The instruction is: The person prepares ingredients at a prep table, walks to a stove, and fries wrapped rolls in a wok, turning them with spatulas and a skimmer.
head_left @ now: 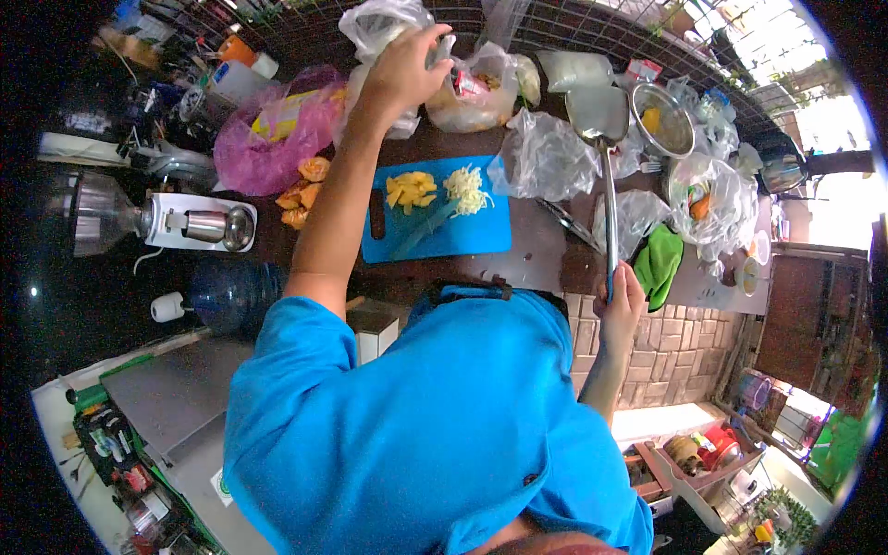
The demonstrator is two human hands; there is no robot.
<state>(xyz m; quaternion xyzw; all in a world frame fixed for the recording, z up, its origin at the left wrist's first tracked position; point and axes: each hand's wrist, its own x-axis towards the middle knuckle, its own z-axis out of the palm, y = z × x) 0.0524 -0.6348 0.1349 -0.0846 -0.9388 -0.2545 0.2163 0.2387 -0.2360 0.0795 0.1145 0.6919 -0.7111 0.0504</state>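
Note:
My left hand (407, 74) reaches to the back of the table among plastic bags, its thumb and fingers curved around something clear that I cannot make out. Beside it are a white plastic bag (379, 28) and an open clear bag (476, 102) with a red packet inside. In my right hand (623, 294) is the handle of a metal wok spatula (597, 113), its broad blade pointing away from me. Between my arms lies a blue cutting board (481, 239) bearing yellow chunks (411, 191), pale shreds (467, 191) and a knife (424, 231).
Orange pieces (298, 201) and a pink bag (268, 139) lie left of the board, near a white-based appliance (199, 222). To the right are a metal strainer (664, 125), crumpled clear bags (550, 157), tongs (569, 225) and a green cloth (659, 265). A wire grid (314, 23) runs along the back.

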